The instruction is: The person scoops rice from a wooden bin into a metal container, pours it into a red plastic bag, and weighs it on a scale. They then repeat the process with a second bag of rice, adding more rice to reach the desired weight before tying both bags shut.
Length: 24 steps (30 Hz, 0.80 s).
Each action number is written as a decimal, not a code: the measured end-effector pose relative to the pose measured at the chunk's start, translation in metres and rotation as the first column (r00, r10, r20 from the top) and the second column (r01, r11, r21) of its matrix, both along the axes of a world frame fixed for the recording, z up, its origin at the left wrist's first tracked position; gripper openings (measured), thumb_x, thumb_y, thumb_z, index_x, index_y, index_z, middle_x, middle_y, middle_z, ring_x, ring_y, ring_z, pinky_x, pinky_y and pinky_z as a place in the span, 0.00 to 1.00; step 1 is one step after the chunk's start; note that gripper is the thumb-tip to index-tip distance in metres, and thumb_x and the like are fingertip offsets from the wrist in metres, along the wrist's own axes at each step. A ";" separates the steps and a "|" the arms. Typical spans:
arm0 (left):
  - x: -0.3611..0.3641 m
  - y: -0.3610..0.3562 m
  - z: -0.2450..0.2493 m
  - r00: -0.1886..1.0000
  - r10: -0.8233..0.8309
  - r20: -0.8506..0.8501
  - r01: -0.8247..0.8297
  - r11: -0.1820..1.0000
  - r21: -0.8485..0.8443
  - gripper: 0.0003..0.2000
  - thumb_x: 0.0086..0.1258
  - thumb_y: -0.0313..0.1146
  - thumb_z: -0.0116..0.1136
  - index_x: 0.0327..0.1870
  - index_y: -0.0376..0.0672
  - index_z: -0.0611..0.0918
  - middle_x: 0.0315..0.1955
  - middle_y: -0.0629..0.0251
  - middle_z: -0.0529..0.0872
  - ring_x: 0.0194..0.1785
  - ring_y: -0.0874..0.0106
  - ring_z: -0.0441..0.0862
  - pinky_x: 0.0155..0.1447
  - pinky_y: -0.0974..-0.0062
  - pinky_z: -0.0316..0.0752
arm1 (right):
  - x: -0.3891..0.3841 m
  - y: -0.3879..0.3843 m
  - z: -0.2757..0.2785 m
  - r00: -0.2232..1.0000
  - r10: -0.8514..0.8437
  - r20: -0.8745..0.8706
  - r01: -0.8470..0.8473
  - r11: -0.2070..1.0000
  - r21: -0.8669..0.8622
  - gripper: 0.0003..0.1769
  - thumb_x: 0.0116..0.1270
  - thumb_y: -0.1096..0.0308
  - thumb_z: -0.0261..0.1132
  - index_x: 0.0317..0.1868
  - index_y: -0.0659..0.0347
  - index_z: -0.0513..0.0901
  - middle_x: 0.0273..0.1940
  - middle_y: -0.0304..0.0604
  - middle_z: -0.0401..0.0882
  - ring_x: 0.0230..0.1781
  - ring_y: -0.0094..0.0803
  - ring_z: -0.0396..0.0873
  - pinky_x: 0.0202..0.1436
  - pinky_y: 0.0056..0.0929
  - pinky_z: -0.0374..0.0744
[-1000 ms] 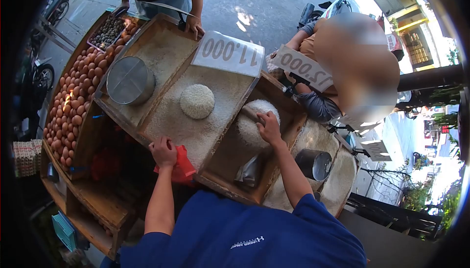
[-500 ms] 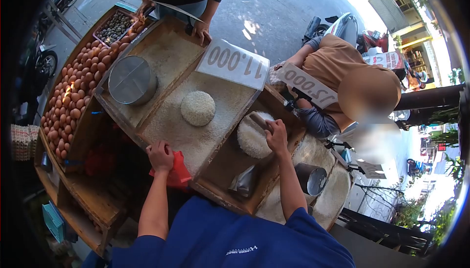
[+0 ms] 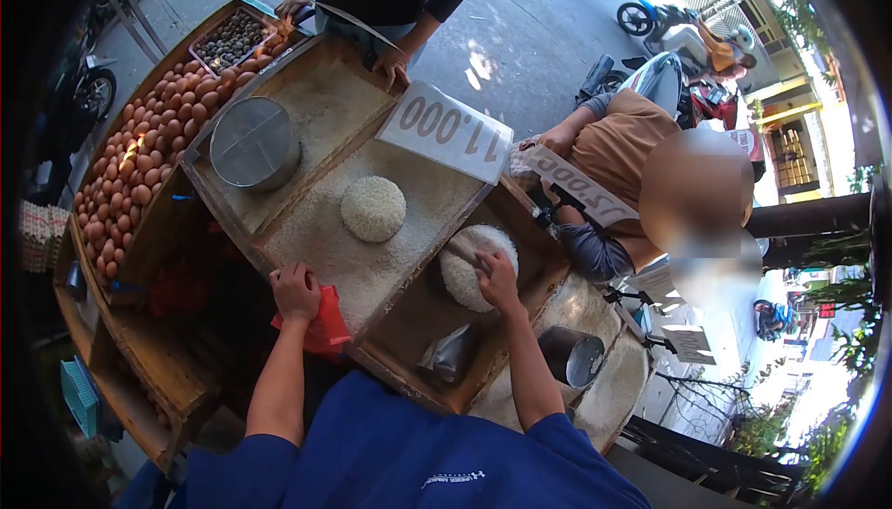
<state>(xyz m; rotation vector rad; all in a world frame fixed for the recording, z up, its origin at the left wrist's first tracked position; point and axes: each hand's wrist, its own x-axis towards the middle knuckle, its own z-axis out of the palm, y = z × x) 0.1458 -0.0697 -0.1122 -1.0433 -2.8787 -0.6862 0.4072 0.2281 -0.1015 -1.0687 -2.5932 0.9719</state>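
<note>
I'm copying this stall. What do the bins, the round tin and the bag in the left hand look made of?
Bins: bare, worn wood, brown plank edges showing. Tin: metal, dull grey sheen, a seam across its flat end. Bag, gripped in the left hand: probably thin plastic, red and crumpled.

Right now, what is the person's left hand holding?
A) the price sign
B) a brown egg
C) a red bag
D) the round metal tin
C: the left hand is closed on a red bag at the near edge of the wooden rice bin.
</note>
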 end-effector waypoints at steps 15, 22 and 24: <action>-0.005 -0.004 -0.006 1.000 0.014 -0.010 -0.013 0.998 0.063 0.03 0.52 0.29 0.58 0.27 0.46 0.76 0.28 0.66 0.78 0.40 0.67 0.77 0.51 0.67 0.64 | -0.052 -0.089 0.099 0.950 0.261 0.171 -0.237 0.960 -0.151 0.21 0.53 0.71 0.66 0.50 0.59 0.78 0.40 0.50 0.72 0.45 0.48 0.73 0.50 0.41 0.73; -0.006 -0.006 -0.009 1.000 0.004 0.003 -0.004 0.997 0.080 0.04 0.53 0.30 0.59 0.28 0.47 0.77 0.29 0.66 0.78 0.40 0.68 0.77 0.51 0.67 0.64 | -0.200 -0.072 0.053 0.972 0.196 -0.129 -0.179 0.975 0.131 0.20 0.53 0.71 0.68 0.48 0.62 0.77 0.40 0.51 0.73 0.43 0.47 0.75 0.47 0.38 0.74; -0.007 -0.006 -0.004 1.000 0.009 0.010 -0.009 0.998 0.060 0.04 0.53 0.31 0.59 0.28 0.47 0.77 0.29 0.67 0.78 0.41 0.68 0.77 0.51 0.66 0.64 | -0.219 -0.074 0.024 0.963 0.251 -0.094 -0.233 0.958 0.166 0.21 0.53 0.72 0.68 0.48 0.62 0.77 0.40 0.51 0.72 0.44 0.48 0.74 0.49 0.39 0.73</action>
